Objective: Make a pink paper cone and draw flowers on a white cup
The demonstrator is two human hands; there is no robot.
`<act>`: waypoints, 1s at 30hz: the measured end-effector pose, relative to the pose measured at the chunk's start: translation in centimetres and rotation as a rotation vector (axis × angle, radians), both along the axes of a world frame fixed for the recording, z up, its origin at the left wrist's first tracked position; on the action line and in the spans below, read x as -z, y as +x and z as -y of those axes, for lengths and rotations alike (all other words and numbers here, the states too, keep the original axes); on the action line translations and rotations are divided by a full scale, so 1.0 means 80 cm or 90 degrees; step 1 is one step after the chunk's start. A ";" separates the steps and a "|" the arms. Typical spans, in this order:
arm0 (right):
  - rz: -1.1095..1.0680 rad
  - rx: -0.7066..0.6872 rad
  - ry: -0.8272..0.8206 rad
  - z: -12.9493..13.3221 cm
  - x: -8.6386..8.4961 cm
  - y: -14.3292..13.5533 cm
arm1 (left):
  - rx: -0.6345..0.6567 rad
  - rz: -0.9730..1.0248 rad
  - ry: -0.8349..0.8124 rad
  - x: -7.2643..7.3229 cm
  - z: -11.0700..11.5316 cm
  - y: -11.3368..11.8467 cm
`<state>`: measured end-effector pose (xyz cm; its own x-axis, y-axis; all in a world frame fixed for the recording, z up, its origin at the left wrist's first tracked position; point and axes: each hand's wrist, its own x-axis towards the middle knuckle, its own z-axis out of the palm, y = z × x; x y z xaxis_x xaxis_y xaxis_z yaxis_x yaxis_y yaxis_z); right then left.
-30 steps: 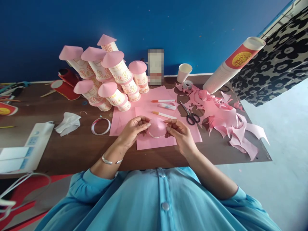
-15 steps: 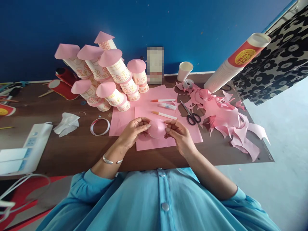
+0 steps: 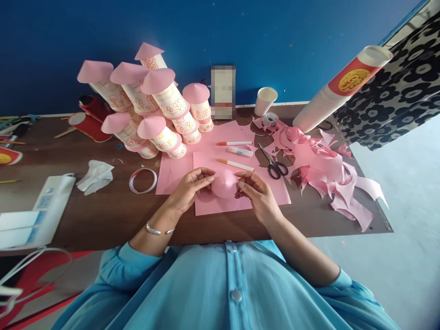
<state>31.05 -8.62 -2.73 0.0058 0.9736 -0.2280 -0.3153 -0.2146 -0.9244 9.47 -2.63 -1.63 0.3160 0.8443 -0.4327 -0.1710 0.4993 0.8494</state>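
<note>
A small pink paper cone (image 3: 224, 184) is held just above pink sheets (image 3: 220, 206) near the table's front edge. My left hand (image 3: 192, 185) pinches its left rim between thumb and fingers. On the right rim, the fingers of my right hand (image 3: 256, 190) are closed in the same way. Beyond the cone lie an orange-and-white marker (image 3: 237, 165), a glue stick (image 3: 240, 151) and a second marker (image 3: 234, 143). Black-handled scissors (image 3: 275, 167) rest open to the right.
Several decorated paper-cup towers with pink cone tops (image 3: 165, 101) stand at the back left. Pink scraps (image 3: 323, 165) and a leaning cup stack (image 3: 319, 107) are on the right. A tape roll (image 3: 143, 181) and tissue (image 3: 95, 177) lie left; a white cup (image 3: 266, 101) stands behind.
The cone has tilted slightly in my fingers, its lower rim showing less. Both hands hold nearly the same place, and the view has shifted a little.
</note>
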 end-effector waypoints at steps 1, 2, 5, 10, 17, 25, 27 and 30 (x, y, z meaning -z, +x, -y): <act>0.002 0.004 0.001 0.001 0.001 0.002 | 0.000 -0.008 0.012 0.001 0.000 -0.002; 0.009 0.009 0.002 0.001 0.002 0.004 | 0.000 -0.020 0.028 0.002 -0.001 -0.004; 0.068 0.021 0.020 0.003 0.007 0.014 | 0.013 -0.097 0.111 0.008 -0.001 -0.014; 0.313 -0.019 0.079 0.007 0.016 0.031 | 0.152 -0.299 0.369 0.020 0.004 -0.030; 0.564 -0.144 0.175 0.005 0.021 0.026 | 0.236 -0.543 0.686 0.024 0.011 -0.015; 0.592 -0.131 0.289 -0.020 0.014 0.014 | 0.131 -0.478 0.733 0.010 -0.001 -0.001; 0.570 -0.106 0.327 -0.032 0.000 0.011 | 0.093 -0.432 0.714 -0.004 -0.008 0.003; 0.533 -0.066 0.363 -0.053 -0.028 0.008 | 0.050 -0.325 0.666 -0.021 -0.024 0.010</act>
<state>31.67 -4.34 -0.50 -0.1399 0.9409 0.3083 0.4749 0.3370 -0.8129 10.28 -0.73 0.09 0.3737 0.8502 0.3709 0.3099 -0.4913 0.8140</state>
